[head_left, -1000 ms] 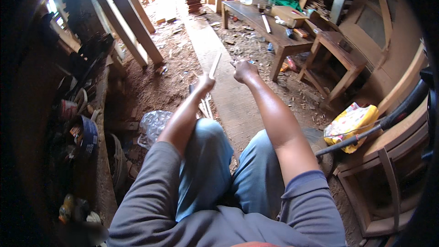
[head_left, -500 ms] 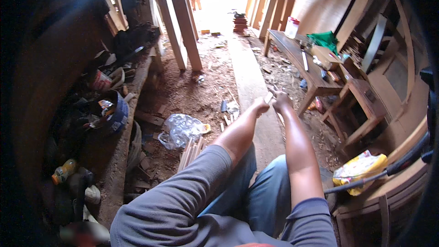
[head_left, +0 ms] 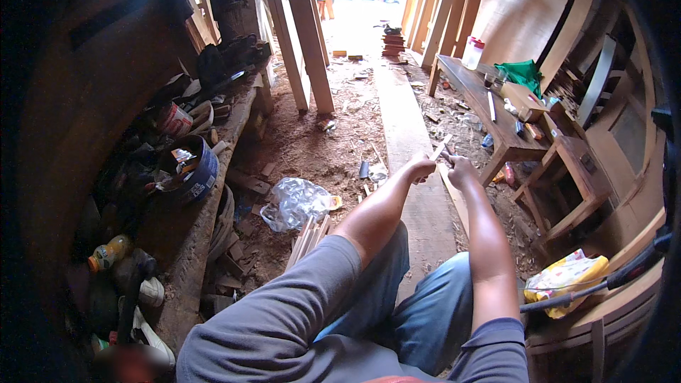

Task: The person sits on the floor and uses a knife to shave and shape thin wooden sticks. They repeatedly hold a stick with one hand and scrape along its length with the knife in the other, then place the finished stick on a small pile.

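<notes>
Both arms reach forward over a long wooden plank [head_left: 399, 110] that runs between my knees. My left hand [head_left: 420, 169] is closed around a short pale wood strip [head_left: 441, 146], whose end sticks up past the fingers. Close beside it, my right hand [head_left: 464, 172] is closed too. A thin dark piece [head_left: 446, 159] shows between the right fingers and the strip; its kind is too small to make out. Below the right hand, a narrow pale board [head_left: 455, 197] lies along the plank's edge.
On the left, a rough bench [head_left: 206, 241] bears a blue tub [head_left: 203, 174] and clutter. A clear plastic bag [head_left: 301, 202] and wood sticks [head_left: 306, 240] lie among shavings. At right stand a low wooden table [head_left: 464, 92], a small wooden frame [head_left: 567, 184] and a yellow bag [head_left: 567, 274].
My right hand has drawn back slightly and its stretched-out finger is now curled in. The strip in my left hand sticks up farther. The whole view has shifted a little.
</notes>
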Demonstrator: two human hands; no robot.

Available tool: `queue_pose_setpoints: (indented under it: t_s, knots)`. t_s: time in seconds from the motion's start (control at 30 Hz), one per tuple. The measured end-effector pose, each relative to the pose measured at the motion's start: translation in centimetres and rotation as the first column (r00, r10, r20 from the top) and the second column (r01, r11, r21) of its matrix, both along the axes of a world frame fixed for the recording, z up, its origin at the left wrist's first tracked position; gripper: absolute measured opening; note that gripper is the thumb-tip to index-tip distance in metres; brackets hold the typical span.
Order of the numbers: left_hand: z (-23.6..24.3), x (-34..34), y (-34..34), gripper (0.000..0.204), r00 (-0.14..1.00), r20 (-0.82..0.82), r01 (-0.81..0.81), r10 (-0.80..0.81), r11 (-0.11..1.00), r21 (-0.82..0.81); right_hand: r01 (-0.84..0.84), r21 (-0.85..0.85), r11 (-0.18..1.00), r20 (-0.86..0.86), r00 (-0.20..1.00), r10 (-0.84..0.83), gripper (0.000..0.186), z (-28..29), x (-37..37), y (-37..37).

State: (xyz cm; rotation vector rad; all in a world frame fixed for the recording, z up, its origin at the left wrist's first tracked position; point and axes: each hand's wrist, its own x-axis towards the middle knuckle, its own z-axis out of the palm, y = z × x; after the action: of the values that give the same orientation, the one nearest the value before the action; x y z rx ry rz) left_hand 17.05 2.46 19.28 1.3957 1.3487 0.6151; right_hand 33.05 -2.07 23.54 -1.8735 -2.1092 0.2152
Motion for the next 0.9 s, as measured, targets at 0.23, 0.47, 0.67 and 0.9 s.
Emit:
queue_pose_setpoints:
  t_s: [0.23, 0.47, 0.67, 0.9]
  knots:
    - [1.1, 1.8, -1.2, 0.032, 0.994, -0.072, 0.087, -0.079, 0.99, 0.112, 0.073, 0.001, 0.997, -0.092, 0.993, -0.073, 0.035, -0.4, 1.2, 0.1]
    - [1.4, 1.6, -1.1, 0.041, 0.981, -0.078, 0.188, -0.177, 0.964, 0.188, -0.007, -0.095, 0.995, -0.032, 0.999, 0.004, 0.042, -0.2, 1.5, 0.8]
    - [1.7, 0.2, -0.6, 0.049, 0.971, -0.032, 0.238, -0.236, 0.958, 0.161, -0.048, -0.099, 0.994, -0.017, 0.999, 0.047, 0.055, -0.5, 2.0, 1.4]
    - [2.5, -0.8, -0.6, 0.047, 0.977, 0.018, 0.206, -0.214, 0.955, 0.215, 0.025, -0.073, 0.997, -0.007, 1.0, -0.025, 0.064, 1.0, 1.2, 1.2]
